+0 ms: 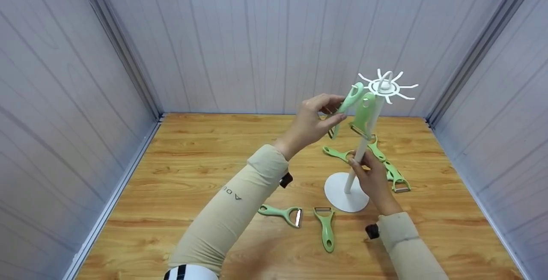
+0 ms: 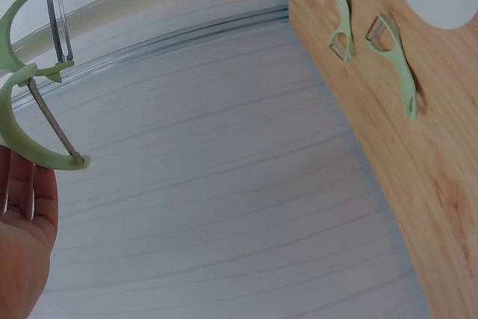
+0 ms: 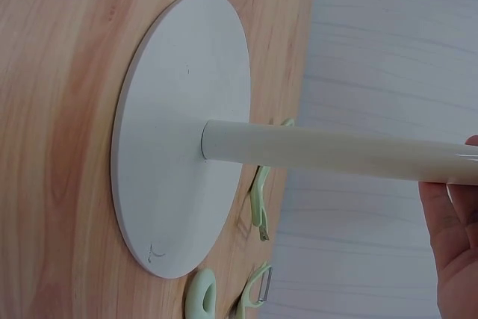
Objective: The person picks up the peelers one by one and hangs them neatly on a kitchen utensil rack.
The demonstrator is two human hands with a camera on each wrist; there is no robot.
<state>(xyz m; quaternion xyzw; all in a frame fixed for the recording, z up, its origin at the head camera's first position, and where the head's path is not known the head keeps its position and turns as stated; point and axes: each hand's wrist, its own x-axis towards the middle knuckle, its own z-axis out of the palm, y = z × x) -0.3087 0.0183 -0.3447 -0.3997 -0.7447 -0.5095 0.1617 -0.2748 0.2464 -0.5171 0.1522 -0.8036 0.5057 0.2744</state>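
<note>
My left hand (image 1: pixel 314 115) holds a light green Y-shaped vegetable peeler (image 1: pixel 350 100) between thumb and fingers. The holed end of its handle is up at a hook tip of a white stand. A second green peeler (image 1: pixel 364 113) hangs blade down from the neighbouring hook. Lower down, my right hand (image 1: pixel 374 181) grips the stand's white pole (image 1: pixel 361 149), above the round base (image 1: pixel 335 190). In the left wrist view, the held peeler's blade end (image 2: pixel 33 151) overlaps the hanging peeler (image 2: pixel 19 16). The right wrist view shows fingers (image 3: pixel 448 233) against the pole.
On the wooden table (image 1: pixel 192 160) lie one peeler (image 1: pixel 278 212) and another peeler (image 1: pixel 326 230) in front of the base. Behind the pole is a peeler (image 1: pixel 336 153), with several more (image 1: pixel 393 171) to the right. Bare hooks (image 1: pixel 406 86) ring the stand's top. Panel walls (image 1: pixel 239 40) enclose the table.
</note>
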